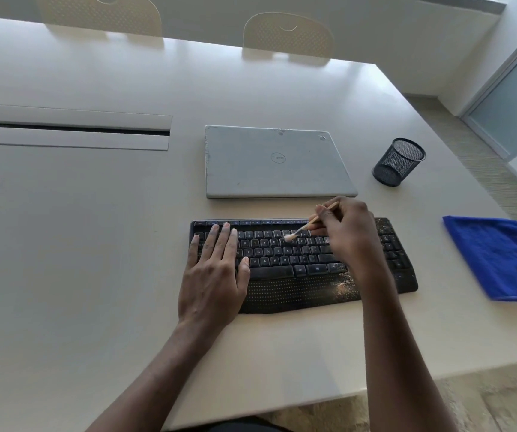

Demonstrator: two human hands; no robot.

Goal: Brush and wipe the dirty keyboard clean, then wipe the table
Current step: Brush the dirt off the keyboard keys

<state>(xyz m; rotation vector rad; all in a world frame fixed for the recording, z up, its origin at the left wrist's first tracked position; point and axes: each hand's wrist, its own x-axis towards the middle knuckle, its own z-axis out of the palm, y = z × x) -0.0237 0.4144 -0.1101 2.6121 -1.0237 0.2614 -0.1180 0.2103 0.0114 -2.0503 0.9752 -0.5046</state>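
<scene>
Pale table (95, 244), head view: brushing stage, keyboard (282, 294) judged part-cleaned.
Right hand (349, 232) pinched brush (302, 228), bristles on upper keys just left of grip; left hand (213, 275) lay flat on keys. Crumbs lay below grip; cloth (497, 257) lay right of it; wiping judged outstanding.

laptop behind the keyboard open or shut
Shut. The laptop lies flat beyond the keyboard, lid down with its logo facing up; no screen or keys of its own show.
</scene>
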